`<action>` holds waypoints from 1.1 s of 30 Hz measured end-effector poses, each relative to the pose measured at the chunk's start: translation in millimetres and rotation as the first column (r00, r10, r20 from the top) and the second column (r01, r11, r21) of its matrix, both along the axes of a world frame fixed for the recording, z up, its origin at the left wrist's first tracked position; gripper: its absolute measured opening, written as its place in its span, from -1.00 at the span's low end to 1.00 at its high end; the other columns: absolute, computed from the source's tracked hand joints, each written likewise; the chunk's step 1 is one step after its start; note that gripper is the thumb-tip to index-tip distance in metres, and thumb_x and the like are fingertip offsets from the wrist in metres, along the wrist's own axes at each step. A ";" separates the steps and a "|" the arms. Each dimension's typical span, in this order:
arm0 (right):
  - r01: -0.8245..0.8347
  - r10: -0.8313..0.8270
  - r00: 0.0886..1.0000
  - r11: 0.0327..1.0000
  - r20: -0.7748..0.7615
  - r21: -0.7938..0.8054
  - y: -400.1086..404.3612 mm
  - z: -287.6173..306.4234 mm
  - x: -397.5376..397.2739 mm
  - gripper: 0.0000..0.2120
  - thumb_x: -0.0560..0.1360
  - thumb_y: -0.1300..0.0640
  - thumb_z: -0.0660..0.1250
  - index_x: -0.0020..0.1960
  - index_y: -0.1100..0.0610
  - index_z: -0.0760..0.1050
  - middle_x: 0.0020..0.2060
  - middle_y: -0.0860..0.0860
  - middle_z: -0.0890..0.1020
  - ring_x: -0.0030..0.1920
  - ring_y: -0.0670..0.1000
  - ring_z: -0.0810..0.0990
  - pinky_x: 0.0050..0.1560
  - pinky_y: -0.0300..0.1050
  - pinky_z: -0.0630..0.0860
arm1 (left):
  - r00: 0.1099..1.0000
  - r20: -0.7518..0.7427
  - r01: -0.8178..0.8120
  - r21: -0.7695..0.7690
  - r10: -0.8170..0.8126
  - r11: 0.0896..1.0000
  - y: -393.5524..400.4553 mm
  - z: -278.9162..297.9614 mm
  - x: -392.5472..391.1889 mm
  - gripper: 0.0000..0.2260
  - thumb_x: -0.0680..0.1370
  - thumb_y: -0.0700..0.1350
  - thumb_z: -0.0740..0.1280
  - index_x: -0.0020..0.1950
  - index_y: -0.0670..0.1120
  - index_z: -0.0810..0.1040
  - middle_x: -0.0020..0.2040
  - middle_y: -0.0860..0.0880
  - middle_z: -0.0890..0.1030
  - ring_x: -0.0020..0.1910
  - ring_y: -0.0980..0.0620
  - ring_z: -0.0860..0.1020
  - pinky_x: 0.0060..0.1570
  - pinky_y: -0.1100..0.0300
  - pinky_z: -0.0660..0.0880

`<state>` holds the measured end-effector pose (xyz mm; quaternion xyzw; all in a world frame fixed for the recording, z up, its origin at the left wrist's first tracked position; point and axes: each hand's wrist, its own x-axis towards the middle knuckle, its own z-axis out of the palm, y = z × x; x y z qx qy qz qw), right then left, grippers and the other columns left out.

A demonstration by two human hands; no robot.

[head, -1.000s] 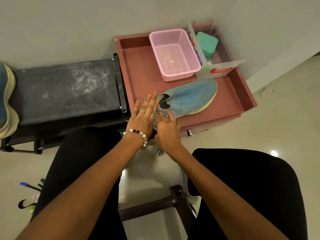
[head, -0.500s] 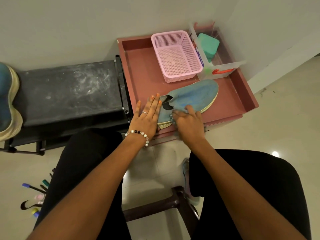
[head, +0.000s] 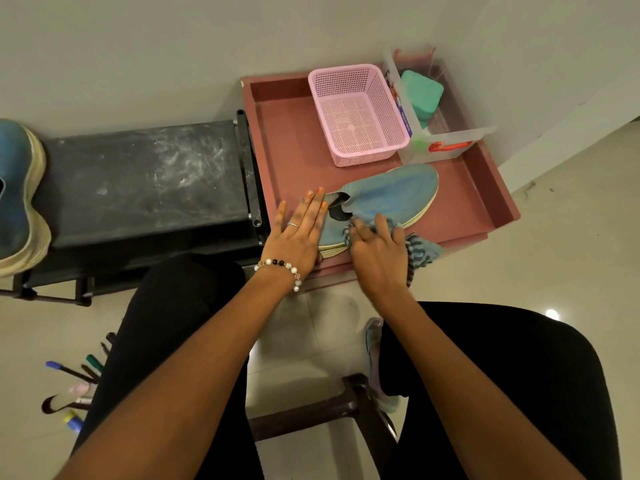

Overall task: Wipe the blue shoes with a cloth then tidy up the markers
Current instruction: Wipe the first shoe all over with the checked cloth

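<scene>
A blue shoe (head: 391, 195) lies on its side in the maroon tray (head: 287, 143), toe pointing right. My left hand (head: 298, 233) lies flat, fingers straight, pressing the shoe's heel end. My right hand (head: 379, 252) grips a blue striped cloth (head: 420, 249) against the shoe's near side by the sole. A second blue shoe (head: 17, 199) sits at the far left on the black bench. Several markers (head: 74, 382) lie on the floor at lower left, partly hidden by my leg.
A pink mesh basket (head: 356, 112) and a clear plastic box (head: 446, 140) holding a green block (head: 420, 93) stand at the back of the tray. The dusty black bench (head: 138, 181) adjoins the tray's left. A brown stool (head: 332, 407) sits between my knees.
My right hand has slid the cloth rightward along the shoe's near side, and more cloth now shows to its right. My left hand has stayed pressed on the heel.
</scene>
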<state>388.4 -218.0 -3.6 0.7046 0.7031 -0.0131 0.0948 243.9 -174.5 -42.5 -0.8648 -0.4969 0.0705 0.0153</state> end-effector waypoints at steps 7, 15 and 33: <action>0.126 -0.160 0.915 0.985 -0.371 -0.114 10.2 5.2 -39.0 -0.57 0.48 0.22 0.27 0.35 0.15 0.39 0.26 0.11 0.48 0.44 0.14 0.12 0.29 0.05 0.32 | 1.000 0.004 0.029 0.075 -0.030 0.997 -0.4 -4.0 -2.2 -0.46 0.54 -0.17 -0.21 0.50 -0.20 -0.30 0.56 -0.12 -0.22 0.54 -0.07 -0.18 0.43 -0.20 -0.14; -0.126 0.130 0.991 0.983 0.023 -0.131 2.8 16.0 8.0 -0.42 0.54 0.26 0.22 0.50 0.08 0.13 0.51 -0.05 0.14 0.51 0.15 -0.04 0.33 0.11 0.17 | 1.000 -0.018 0.023 0.026 -0.022 0.999 -0.5 -1.3 -3.8 -0.30 0.62 -0.02 0.10 0.50 -0.20 -0.36 0.52 -0.12 -0.36 0.52 -0.08 -0.29 0.44 -0.20 -0.20; 0.317 -0.201 0.898 0.912 -0.391 0.261 22.6 8.1 38.3 -0.76 0.46 0.24 0.33 0.11 0.26 0.57 0.08 0.18 0.53 0.09 0.21 0.41 -0.03 -0.02 0.42 | 0.995 -0.023 0.100 0.232 -0.097 0.968 -36.5 -6.1 13.4 -0.50 0.59 -0.24 -0.26 0.53 -0.26 0.01 0.55 -0.20 0.00 0.54 -0.09 -0.03 0.47 -0.15 -0.11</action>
